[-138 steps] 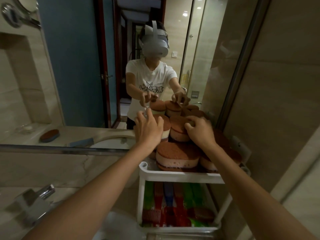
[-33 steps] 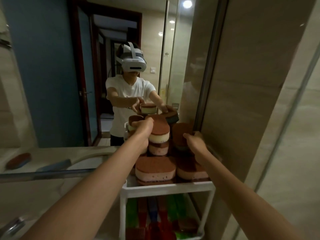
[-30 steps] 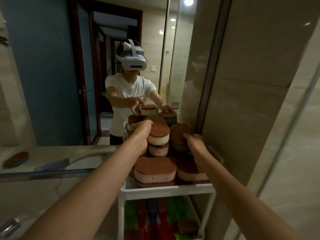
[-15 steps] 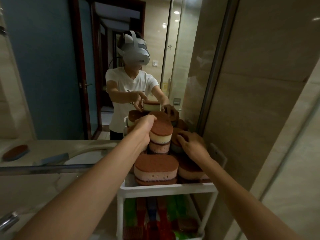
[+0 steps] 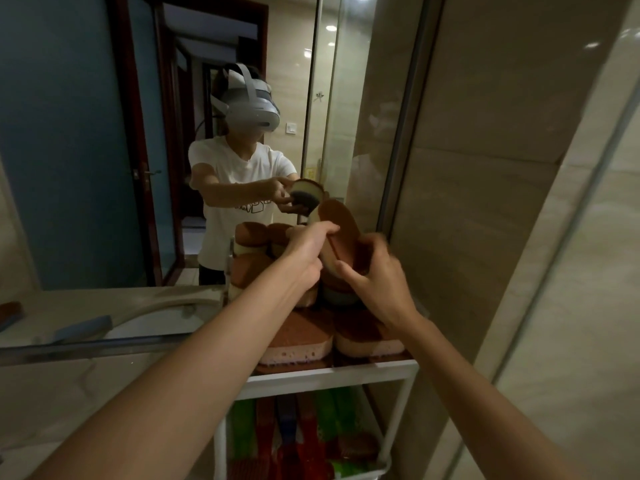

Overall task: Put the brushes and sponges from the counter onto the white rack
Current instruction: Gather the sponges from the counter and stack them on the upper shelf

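Tilted sponge [image 5: 341, 233]: brown-topped and held up on its edge above the rear piles of the top shelf, resting on nothing.
Left hand [image 5: 306, 252]: its fingers [image 5: 325, 230] grasp the sponge's left edge. This hold is thin, and a slip here would let the sponge swing down onto the pile.
Right hand [image 5: 375, 271]: its fingers curl round the lower right edge and cup the sponge from beneath. It appears to bear most of the weight, so letting go early would probably drop the sponge.
Rear pile [image 5: 332, 291]: sponges are stacked under both hands, close to the mirror [image 5: 86, 150]. The pile is soft and tall, so a sponge set down off-centre or still tilted could push a column over.
Front sponges [image 5: 299, 336]: two lie flat, side by side, at the shelf's front. Anything sliding off the pile would likely roll over them and off the edge.
White rack [image 5: 329, 375]: the top shelf is crowded and its rim is low, which leaves little to stop a runaway sponge.
Brushes [image 5: 294, 431]: they lie on the lower shelf, clear of the hands, and seem at little risk.
Bench [image 5: 69, 386]: it lies left of the rack and is the likely landing place for a sponge that topples that way.
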`<state>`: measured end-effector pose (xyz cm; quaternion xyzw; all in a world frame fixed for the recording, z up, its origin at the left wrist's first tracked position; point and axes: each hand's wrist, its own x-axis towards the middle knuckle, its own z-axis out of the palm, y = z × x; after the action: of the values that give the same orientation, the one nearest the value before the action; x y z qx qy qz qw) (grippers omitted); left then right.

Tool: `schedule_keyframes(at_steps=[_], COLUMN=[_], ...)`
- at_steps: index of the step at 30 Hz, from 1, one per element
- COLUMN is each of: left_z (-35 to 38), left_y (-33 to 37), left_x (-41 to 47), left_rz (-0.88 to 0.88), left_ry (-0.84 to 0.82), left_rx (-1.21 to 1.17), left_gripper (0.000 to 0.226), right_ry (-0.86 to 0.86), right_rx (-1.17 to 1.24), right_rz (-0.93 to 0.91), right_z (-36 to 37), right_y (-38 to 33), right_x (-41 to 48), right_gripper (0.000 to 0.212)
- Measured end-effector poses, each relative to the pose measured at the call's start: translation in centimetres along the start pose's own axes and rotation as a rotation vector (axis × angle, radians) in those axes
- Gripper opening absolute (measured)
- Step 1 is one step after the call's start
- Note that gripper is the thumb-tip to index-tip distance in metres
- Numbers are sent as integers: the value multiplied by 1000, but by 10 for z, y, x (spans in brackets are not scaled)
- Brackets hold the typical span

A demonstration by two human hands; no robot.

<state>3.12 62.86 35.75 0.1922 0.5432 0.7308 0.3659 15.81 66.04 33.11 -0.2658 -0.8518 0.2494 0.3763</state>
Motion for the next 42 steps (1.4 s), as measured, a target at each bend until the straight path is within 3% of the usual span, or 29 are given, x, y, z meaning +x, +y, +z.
schedule_keyframes(at_steps=[3, 8, 11, 14, 19, 25, 28, 33, 37, 42], left_z=[4, -2, -8, -12, -13, -14, -13, -7, -14, -35], left_y=[-6, -17, -33, -42, -40, -39, -36, -31, -43, -110], left_x=[-5, -12, -7, -4, -7, -11, -14, -39, -96, -160], left_rz=[104, 558, 475, 390, 354, 334, 384, 618, 831, 789], left_ry=[-51, -48, -134, -203, -217, -219, -210, -12, 99, 192], left_rx=[88, 1010, 1498, 1659, 1694, 1689, 1571, 1367, 927, 798], left_gripper=[43, 37, 46, 48, 50, 50, 47, 41, 28, 21], right_ry=[53, 33, -13, -80, -126, -308, -333, -33, 140, 343], right_rx=[-13, -363, -466, -446, -474, -584, -539, -342, -228, -80], right_rz=[37, 182, 247, 295, 276, 293, 339, 169, 59, -15], right_z=[-2, -7, -5, -2, 4, -2, -3, -5, -12, 2], right_y=[7, 25, 31, 38, 40, 32, 30, 19, 8, 24], right_x=[-2, -5, -6, -5, -5, -1, 3, -21, -64, -147], right_gripper=[57, 53, 51, 51, 48, 52, 55, 44, 30, 25])
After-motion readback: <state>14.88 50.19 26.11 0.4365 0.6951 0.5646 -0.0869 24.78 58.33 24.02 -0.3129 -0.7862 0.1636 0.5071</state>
